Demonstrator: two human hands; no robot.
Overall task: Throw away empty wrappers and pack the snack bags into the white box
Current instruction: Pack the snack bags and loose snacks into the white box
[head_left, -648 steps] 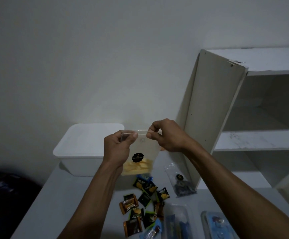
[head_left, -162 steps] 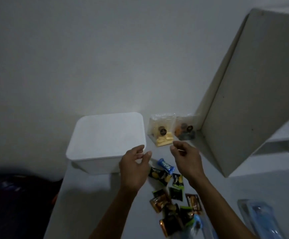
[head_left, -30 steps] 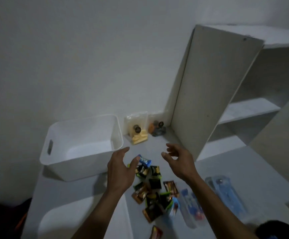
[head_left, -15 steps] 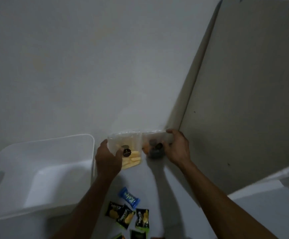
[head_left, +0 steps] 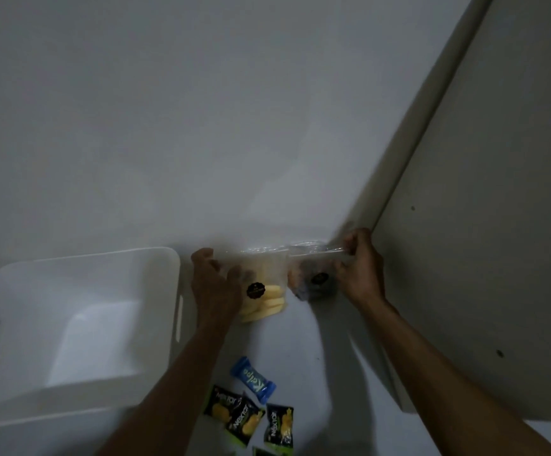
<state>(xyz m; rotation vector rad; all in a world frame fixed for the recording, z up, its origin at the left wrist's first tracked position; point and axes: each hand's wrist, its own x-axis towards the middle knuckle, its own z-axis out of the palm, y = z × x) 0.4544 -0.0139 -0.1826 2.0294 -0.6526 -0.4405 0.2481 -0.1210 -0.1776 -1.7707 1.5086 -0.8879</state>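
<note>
Two clear snack bags stand against the wall. My left hand (head_left: 213,284) grips the left side of the bag of pale yellow sticks (head_left: 267,299), which bears a black round sticker. My right hand (head_left: 361,268) pinches the top right corner of the bag of dark and orange snacks (head_left: 310,281). The open white box (head_left: 79,327) sits just left of my left hand, with nothing visible inside it.
On the table below the bags lie a blue wrapped candy (head_left: 253,380) and several small black-and-green snack packets (head_left: 246,417). The tall side panel of a white shelf unit (head_left: 484,225) stands close on the right. The wall (head_left: 201,126) is right behind the bags.
Both hands have tightened their hold on the two clear bags at the wall; the view has moved slightly closer. One second ago both hands hovered free above the small packets.
</note>
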